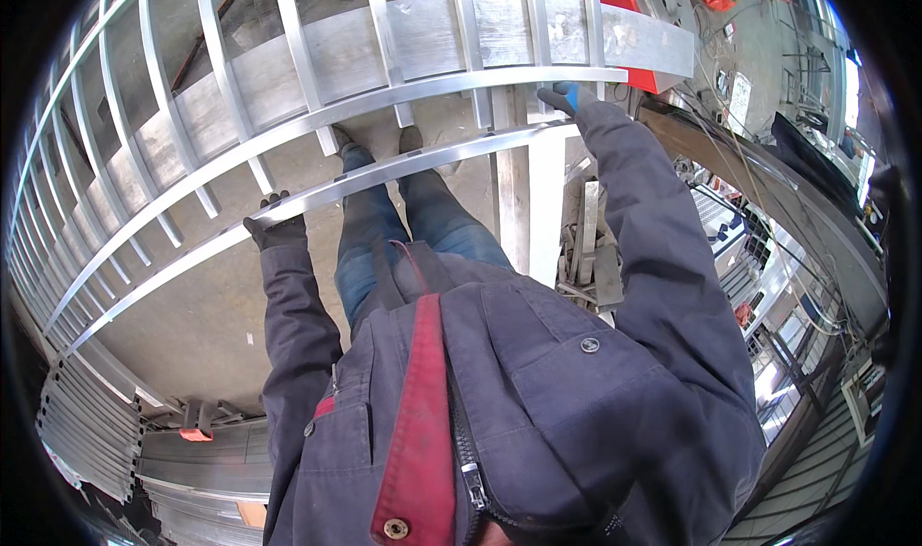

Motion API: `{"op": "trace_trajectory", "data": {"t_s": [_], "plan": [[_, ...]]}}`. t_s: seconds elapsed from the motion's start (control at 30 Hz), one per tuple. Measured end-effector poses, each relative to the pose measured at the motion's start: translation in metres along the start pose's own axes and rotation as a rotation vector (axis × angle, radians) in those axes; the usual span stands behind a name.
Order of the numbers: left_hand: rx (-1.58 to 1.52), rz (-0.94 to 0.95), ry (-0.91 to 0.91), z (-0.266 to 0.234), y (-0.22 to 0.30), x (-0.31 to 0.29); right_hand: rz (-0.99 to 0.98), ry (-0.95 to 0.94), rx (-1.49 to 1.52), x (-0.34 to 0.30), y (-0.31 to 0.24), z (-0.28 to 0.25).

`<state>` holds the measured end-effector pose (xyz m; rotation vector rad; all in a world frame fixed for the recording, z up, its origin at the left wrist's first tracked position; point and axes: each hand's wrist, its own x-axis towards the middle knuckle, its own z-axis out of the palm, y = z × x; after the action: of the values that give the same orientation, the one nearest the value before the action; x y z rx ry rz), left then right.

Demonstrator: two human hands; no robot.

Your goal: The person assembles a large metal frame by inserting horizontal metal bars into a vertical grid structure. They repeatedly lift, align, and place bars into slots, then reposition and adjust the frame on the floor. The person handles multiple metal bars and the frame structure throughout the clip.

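A person's left hand, in a dark work glove (279,227), is gripping a long, straight, silver metal bar (423,158); the bar is passing over the palm, and the fingertips are showing along its far edge. The bar is running from the far left, across in front of the person's blue-jeaned legs (451,224), to an end lying just below the right hand. That right hand, in a grey-and-blue glove (562,97), is sitting between the bar's right end and the right end of a silver metal rail (403,95), its fingers pointing left; whether it is closing on anything or only resting there, I cannot tell.

The rail is lying beyond the bar, roughly alongside it, and is crossing a row of parallel silver metal slats (298,42). Under the slats a broad, flat, grey metal beam (423,39) is stretching from left to right. Past the right hand, a red boxy machine with a small screen (654,72) is standing. Below that hand, a white upright-looking beam (547,200) is extending toward the person, with grey metal offcuts (588,229) lying beside it. At lower left, ribbed grey metal lengths (91,421) are lying side by side near the concrete floor (192,325).
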<state>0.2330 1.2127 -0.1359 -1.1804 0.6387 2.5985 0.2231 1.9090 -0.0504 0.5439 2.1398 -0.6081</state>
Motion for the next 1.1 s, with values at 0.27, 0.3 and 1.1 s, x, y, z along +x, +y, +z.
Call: {"op": "trace_trajectory", "data": {"t_s": [0.27,0.3,1.1], "plan": [[-0.021,0.049,-0.072,-0.011,-0.004,0.017,-0.051,-0.119,0.027,0.006,0.015,0.004],[0.069,0.055,-0.065,-0.013,-0.01,0.016,-0.12,-0.155,0.085,0.006,0.024,0.004],[-0.26,0.096,0.279,0.026,-0.04,-0.006,-0.096,0.001,0.182,0.06,0.112,0.055]]}}
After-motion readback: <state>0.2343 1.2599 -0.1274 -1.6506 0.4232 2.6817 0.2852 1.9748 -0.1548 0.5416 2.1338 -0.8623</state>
